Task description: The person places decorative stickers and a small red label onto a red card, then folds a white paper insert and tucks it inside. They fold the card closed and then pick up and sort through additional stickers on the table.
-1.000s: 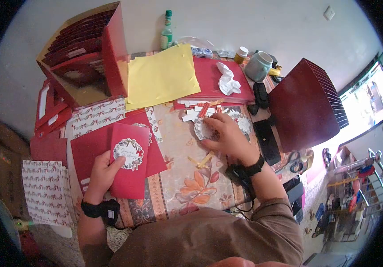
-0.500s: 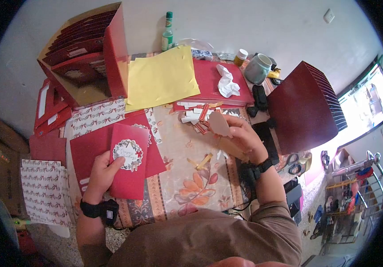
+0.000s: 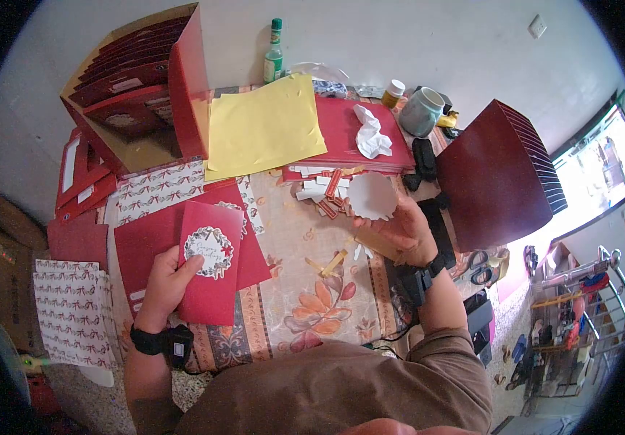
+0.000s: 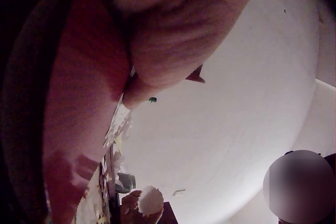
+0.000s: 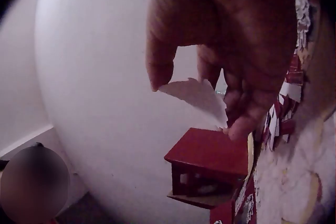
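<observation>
My left hand [image 3: 169, 283] grips a red folder-like card [image 3: 214, 301] by its left edge. The thumb lies on the round wreath cutout [image 3: 209, 250] on its front, which bears script lettering. In the left wrist view the red card [image 4: 79, 108] stands close beside the hand. Over the table's right side, my right hand [image 3: 412, 233] pinches a scalloped paper cutout [image 3: 372, 196], plain pale face showing. The right wrist view has this cutout [image 5: 197, 98] bent between the fingertips. A tan strip [image 3: 379, 243] shows just below that hand.
Small red and white paper pieces [image 3: 327, 192] lie left of the right hand. Yellow sheets [image 3: 265, 127] and red folders [image 3: 341, 119] are behind. A red file box [image 3: 189, 87] stands at left, another [image 3: 497, 174] at right. Scissors [image 3: 483, 272] lie near the right edge.
My right hand has picked a wreath cutout off the table, lifted it and turned its plain side up. The left hand and red card stay put.
</observation>
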The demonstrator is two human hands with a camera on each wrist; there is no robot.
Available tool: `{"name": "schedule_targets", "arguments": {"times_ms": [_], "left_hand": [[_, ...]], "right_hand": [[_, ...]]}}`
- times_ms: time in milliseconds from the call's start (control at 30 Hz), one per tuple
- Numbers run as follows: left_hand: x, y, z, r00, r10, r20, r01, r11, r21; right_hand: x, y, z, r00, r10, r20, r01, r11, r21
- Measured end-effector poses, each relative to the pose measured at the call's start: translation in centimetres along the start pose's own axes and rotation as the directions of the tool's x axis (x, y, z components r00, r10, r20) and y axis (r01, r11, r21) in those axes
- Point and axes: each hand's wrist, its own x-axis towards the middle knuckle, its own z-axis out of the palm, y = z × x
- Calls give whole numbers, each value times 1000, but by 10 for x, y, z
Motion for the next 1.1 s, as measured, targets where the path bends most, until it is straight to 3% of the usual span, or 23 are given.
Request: {"name": "schedule_targets", "arguments": {"times_ms": [33,67,133,267,333,367,433,533,633,767,800,833,867,933,967,1033,1100], "left_hand": [[0,0,0,1000,2,1,-2,1000,4],[0,0,0,1000,2,1,-2,1000,5],[0,-1,0,1000,12,0,-12,1000,8],[-1,3,-1,1000,14,-10,-14,999,50],[0,2,-1,1000,-9,-6,9,999,47],[0,1,-1,1000,-12,-13,13,999,52],[0,-2,-1,1000,5,3,-5,1000,0],[1,-7,-2,1000,0,4,0,999,-36],[1,-3,-2,1000,-5,19,6,1000,-30],[1,-3,-1,1000,0,15,1,999,-33],[1,-1,-1,1000,4,10,-4,1000,-18],[0,0,-1,1000,8,4,-8,1000,-3],[0,0,-1,1000,9,-4,-9,1000,1],[2,-6,-1,999,38,-11,-38,999,-33],[2,-8,-2,999,35,-37,-35,999,-21],[2,-8,-5,1000,2,-5,-2,1000,19],[2,-6,-5,999,23,-27,-23,1000,1]], "right_hand": [[1,0,1,998,67,6,-66,962,265],[2,-2,3,998,66,6,-66,962,265],[4,-9,10,995,82,65,-102,886,452],[4,-13,19,992,124,22,-121,885,449],[4,-10,15,972,132,-194,-129,991,32],[5,-6,15,973,136,-188,-132,991,37],[8,0,15,966,83,-246,-116,986,-122],[7,-4,28,968,32,-251,-60,993,-103],[6,-4,25,971,80,-225,-108,987,-118],[9,8,12,964,34,-264,-80,983,-166],[13,19,-10,956,-138,-259,2,885,-466],[15,25,-20,933,-300,-199,69,691,-720],[16,24,-13,935,-299,-192,74,693,-717],[15,20,13,842,-514,163,241,87,-967],[16,20,20,841,-511,178,264,100,-959],[16,21,23,901,-238,364,296,-278,-914],[14,26,21,903,-220,370,288,-332,-898]]}}
